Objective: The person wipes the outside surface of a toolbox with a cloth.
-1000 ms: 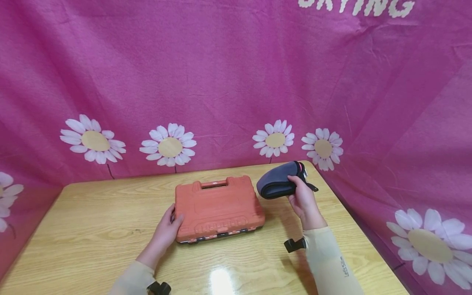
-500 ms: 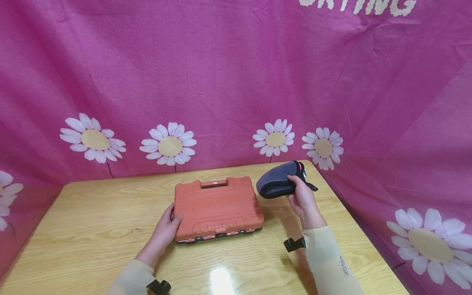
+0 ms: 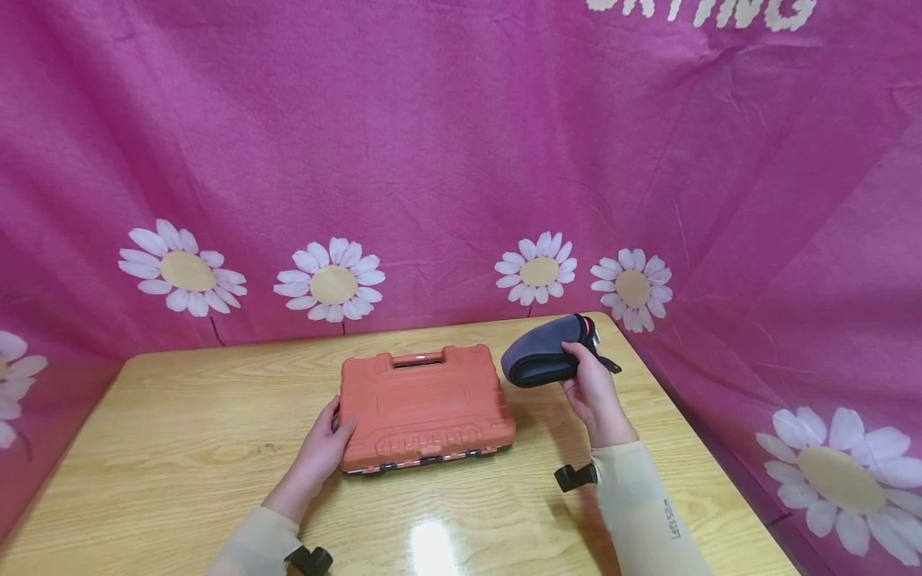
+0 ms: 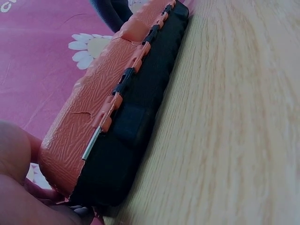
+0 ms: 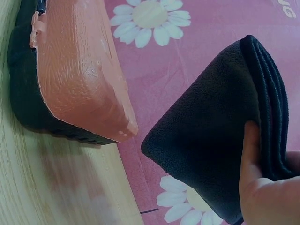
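Observation:
An orange plastic tool case (image 3: 425, 400) with a black lower half lies closed on the table, its carry handle toward the back. My left hand (image 3: 322, 444) grips its left end, thumb on the top edge and fingers at the side. In the left wrist view the hinged long side of the case (image 4: 93, 103) shows, the hand (image 4: 18, 173) at its near corner. My right hand (image 3: 594, 392) pinches a folded dark grey cloth (image 3: 542, 349) with black edging, held up just right of the case. The right wrist view shows the cloth (image 5: 211, 122) as fleecy and layered, apart from the case.
The wooden table (image 3: 180, 448) runs around the case on both sides and in front. A pink curtain (image 3: 432, 160) with daisies hangs behind and to the right. A black mount (image 3: 575, 478) sits on the right wrist, another (image 3: 311, 561) on the left.
The case and my left hand have shifted very slightly left. My right hand with the cloth has stayed in place.

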The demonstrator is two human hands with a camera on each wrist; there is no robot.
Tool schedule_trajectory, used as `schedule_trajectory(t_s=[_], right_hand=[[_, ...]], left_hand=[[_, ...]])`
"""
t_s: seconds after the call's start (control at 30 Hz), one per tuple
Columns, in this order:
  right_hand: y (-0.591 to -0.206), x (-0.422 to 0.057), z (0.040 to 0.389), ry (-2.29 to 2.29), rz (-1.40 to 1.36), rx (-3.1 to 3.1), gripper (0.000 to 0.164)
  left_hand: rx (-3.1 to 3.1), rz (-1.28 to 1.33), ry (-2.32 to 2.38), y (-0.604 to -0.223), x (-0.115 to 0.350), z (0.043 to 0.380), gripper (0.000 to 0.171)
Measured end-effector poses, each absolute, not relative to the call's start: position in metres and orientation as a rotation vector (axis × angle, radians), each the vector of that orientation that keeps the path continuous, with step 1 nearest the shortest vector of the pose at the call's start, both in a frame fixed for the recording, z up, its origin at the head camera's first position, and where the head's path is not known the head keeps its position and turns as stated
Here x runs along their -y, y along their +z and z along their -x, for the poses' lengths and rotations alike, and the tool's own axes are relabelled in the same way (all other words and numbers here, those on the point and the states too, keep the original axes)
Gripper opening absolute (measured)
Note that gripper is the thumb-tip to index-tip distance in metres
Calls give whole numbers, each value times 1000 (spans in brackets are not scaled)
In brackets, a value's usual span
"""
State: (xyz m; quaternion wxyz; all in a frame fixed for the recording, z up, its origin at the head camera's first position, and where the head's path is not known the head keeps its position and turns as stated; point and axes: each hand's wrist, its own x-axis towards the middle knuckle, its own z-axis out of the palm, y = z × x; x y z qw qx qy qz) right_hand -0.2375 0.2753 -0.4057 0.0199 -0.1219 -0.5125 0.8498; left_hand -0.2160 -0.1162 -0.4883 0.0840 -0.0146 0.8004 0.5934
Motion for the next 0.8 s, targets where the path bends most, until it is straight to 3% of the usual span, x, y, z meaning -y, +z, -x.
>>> schedule_trajectory(t_s=[0.43, 0.8], right_hand=[[-407, -274, 236, 2620, 411, 1604, 53], [-407, -274, 237, 2611, 421, 1587, 35]], left_hand=[[-2649, 150, 1607, -463, 114, 228, 68], [-2934, -212, 1344, -426, 81, 263, 31]])
